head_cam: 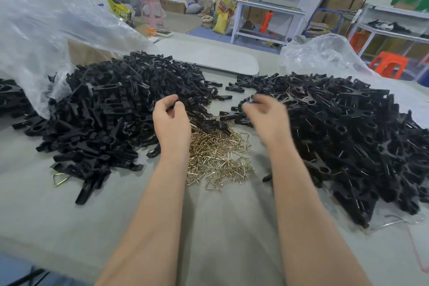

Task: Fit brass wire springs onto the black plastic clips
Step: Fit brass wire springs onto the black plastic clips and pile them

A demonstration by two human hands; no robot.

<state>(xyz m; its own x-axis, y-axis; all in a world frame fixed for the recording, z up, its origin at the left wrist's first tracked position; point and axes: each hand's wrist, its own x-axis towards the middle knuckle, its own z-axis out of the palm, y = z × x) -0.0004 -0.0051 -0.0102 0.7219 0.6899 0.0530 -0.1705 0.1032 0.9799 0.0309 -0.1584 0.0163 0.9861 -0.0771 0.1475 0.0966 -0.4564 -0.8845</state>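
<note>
A heap of loose black plastic clip pieces [116, 109] lies on the left of the table. On the right lies a second heap of black clips [348, 127] with wire showing in them. Between the heaps, in front of me, is a pile of brass wire springs [216, 158]. My left hand [170, 116] hovers at the inner edge of the left heap, its fingers and thumb curled round a black clip piece [173, 105]. My right hand [264, 114] is blurred at the inner edge of the right heap, fingers curled over black clips; whether it holds one is unclear.
A grey cloth covers the table [209, 216]. A clear plastic bag [46, 30] rises behind the left heap, and another clear bag [325, 53] sits behind the right heap. A stray spring [60, 179] lies at the front left. Cartons, shelving and stools stand in the background.
</note>
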